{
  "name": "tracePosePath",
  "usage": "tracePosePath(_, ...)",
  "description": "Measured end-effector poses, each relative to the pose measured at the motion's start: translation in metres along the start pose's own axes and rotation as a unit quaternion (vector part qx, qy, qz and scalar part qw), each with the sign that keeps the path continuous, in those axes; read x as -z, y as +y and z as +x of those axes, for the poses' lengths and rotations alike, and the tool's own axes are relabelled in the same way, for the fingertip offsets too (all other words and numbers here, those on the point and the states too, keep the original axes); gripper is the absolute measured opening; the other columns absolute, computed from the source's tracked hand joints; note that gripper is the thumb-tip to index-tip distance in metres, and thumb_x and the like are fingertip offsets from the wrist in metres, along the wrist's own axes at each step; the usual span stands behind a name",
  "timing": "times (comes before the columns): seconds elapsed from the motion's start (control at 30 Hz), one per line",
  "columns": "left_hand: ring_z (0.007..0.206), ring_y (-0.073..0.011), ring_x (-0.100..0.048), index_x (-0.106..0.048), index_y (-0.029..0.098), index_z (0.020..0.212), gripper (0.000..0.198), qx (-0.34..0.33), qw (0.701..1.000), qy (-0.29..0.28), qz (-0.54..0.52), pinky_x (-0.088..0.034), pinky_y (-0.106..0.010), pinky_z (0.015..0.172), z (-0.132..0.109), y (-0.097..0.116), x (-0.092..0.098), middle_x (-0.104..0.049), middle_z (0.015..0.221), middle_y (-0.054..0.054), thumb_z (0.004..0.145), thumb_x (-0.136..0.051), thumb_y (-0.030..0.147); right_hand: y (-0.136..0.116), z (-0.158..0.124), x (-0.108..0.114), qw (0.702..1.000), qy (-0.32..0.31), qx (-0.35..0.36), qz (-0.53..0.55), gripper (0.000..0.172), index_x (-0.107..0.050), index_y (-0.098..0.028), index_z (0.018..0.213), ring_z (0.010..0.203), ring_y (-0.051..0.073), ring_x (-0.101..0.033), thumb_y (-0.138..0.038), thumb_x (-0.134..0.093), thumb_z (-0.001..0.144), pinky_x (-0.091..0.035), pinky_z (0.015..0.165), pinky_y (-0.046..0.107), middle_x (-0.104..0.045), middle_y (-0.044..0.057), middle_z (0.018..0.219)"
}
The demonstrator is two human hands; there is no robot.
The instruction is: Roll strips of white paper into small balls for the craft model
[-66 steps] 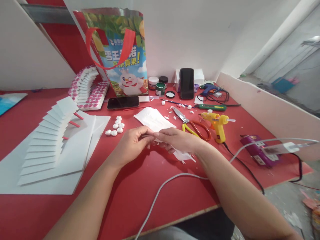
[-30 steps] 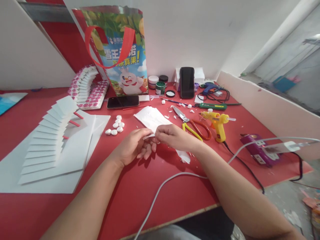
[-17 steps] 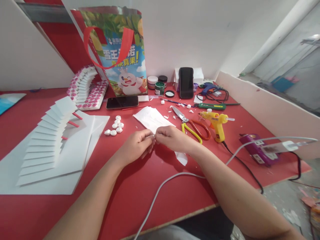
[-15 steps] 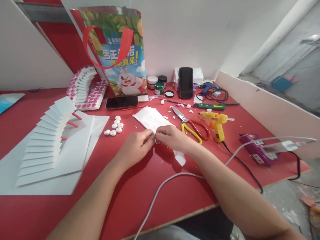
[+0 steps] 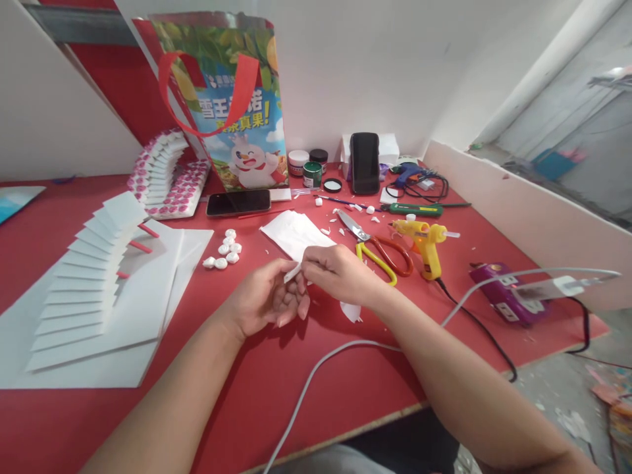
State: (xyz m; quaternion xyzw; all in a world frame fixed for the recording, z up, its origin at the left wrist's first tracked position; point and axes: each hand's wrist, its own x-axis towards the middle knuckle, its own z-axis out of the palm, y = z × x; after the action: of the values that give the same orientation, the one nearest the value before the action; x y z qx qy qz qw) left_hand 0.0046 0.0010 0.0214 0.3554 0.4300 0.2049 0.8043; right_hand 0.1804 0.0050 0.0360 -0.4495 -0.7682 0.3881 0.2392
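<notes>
A small white folded strip (image 5: 292,273), which looks like tissue or soft paper, runs between my two hands over the red table. My left hand (image 5: 261,299) is turned palm up with curled fingers, its thumb and forefinger closed on the strip. My right hand (image 5: 333,271) is closed around the strip's other end, which its fingers hide. Just behind the hands lies a stack of white sheets (image 5: 296,232). A white piece (image 5: 350,311) shows below my right wrist. Left of the hands sit several small white rolled rosettes (image 5: 228,248).
Scissors (image 5: 378,253), a yellow glue gun (image 5: 425,243) and a green-handled tool (image 5: 415,209) lie to the right. White fan-stepped boards (image 5: 83,283) stand left. A bag (image 5: 237,105), phone (image 5: 239,202) and paint jars (image 5: 312,175) are behind. A white cable (image 5: 326,359) crosses the front.
My left hand has rolled palm up and its lower fingers have loosened, so the white strip shows between the hands. My right hand stays closed in nearly the same place.
</notes>
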Motion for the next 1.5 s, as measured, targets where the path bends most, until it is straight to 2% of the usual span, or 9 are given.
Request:
tracePosePath(0.27,0.027,-0.009,-0.041,-0.05,0.017,0.058,0.035,-0.007,0.998,0.001,-0.06,-0.023,-0.017,0.029,-0.002,0.001,0.002,-0.057,0.043,-0.005,0.09,-0.041,0.03,0.003,0.001,-0.002,0.996,-0.013,0.018,-0.084,0.025,-0.04,-0.02,0.067,0.059,0.01,-0.038,-0.018,-0.047,0.091,-0.024,0.059,0.026,-0.047,-0.004,0.063)
tracePosePath(0.67,0.042,-0.0099,-0.042,-0.05,0.02,0.07,0.025,-0.126,0.973,0.055,0.183,-0.031,-0.02,0.039,-0.006,-0.006,0.002,-0.054,0.052,0.002,0.092,-0.047,0.032,0.002,0.0,0.009,0.995,-0.09,-0.035,0.002,0.023,-0.053,-0.017,0.074,0.067,0.011,-0.044,-0.024,-0.046,0.094,-0.032,0.063,0.025,-0.053,-0.002,0.071)
tracePosePath(0.77,0.047,-0.0111,-0.045,-0.048,0.021,0.073,0.023,-0.162,0.939,0.095,0.289,-0.034,-0.023,0.046,-0.006,-0.007,-0.002,-0.052,0.057,0.004,0.093,-0.044,0.031,0.005,0.001,0.006,0.998,-0.055,-0.027,-0.002,0.023,-0.046,-0.018,0.066,0.061,0.009,-0.038,-0.019,-0.047,0.088,-0.028,0.06,0.025,-0.046,-0.004,0.063)
tracePosePath(0.97,0.053,-0.0126,-0.041,-0.041,0.021,0.07,0.023,-0.276,0.816,0.178,0.475,-0.028,-0.027,0.054,-0.007,-0.011,-0.007,-0.046,0.057,0.004,0.091,-0.043,0.026,0.006,0.003,-0.002,1.0,0.019,0.001,-0.025,0.027,-0.032,-0.02,0.058,0.057,0.009,-0.03,-0.018,-0.048,0.079,-0.023,0.057,0.026,-0.033,-0.006,0.055)
tracePosePath(1.03,0.051,-0.0123,-0.042,-0.043,0.021,0.069,0.023,-0.281,0.828,0.169,0.455,-0.029,-0.027,0.054,-0.007,-0.011,-0.006,-0.046,0.055,0.004,0.092,-0.045,0.028,0.005,0.002,-0.003,0.999,0.023,0.02,-0.037,0.026,-0.032,-0.021,0.059,0.056,0.009,-0.03,-0.02,-0.047,0.08,-0.022,0.057,0.027,-0.033,-0.006,0.055)
tracePosePath(1.13,0.046,-0.0119,-0.049,-0.051,0.02,0.072,0.024,-0.244,0.91,0.12,0.313,-0.034,-0.025,0.048,-0.006,-0.009,-0.003,-0.057,0.059,0.001,0.091,-0.044,0.033,0.003,-0.001,-0.002,0.996,0.029,0.049,-0.07,0.025,-0.035,-0.021,0.062,0.055,0.009,-0.032,-0.022,-0.047,0.084,-0.023,0.057,0.026,-0.039,-0.005,0.057)
tracePosePath(1.23,0.038,-0.0138,-0.052,-0.057,0.017,0.072,0.039,-0.133,0.985,0.049,0.1,-0.029,-0.024,0.037,-0.004,-0.003,0.002,-0.066,0.062,-0.008,0.091,-0.034,0.041,0.002,-0.003,0.001,0.989,0.037,0.091,-0.11,0.021,-0.042,-0.02,0.068,0.056,0.01,-0.037,-0.021,-0.043,0.09,-0.024,0.059,0.026,-0.05,-0.002,0.063)
tracePosePath(1.33,0.03,-0.0121,-0.046,-0.055,0.016,0.065,0.04,-0.026,0.999,-0.017,-0.041,-0.026,-0.021,0.032,-0.001,0.002,0.006,-0.063,0.053,-0.009,0.089,-0.034,0.04,0.002,-0.004,0.003,0.978,0.03,0.133,-0.161,0.021,-0.046,-0.019,0.073,0.058,0.011,-0.04,-0.021,-0.04,0.094,-0.024,0.059,0.026,-0.054,0.001,0.068)
tracePosePath(1.5,0.025,-0.0063,-0.03,-0.051,0.017,0.064,0.022,-0.009,0.985,-0.087,-0.151,-0.021,-0.017,0.028,-0.002,0.002,0.01,-0.054,0.046,-0.002,0.083,-0.046,0.026,0.004,-0.002,0.002,0.964,0.009,0.164,-0.209,0.022,-0.05,-0.018,0.08,0.065,0.013,-0.044,-0.023,-0.038,0.098,-0.024,0.061,0.027,-0.058,0.004,0.077)
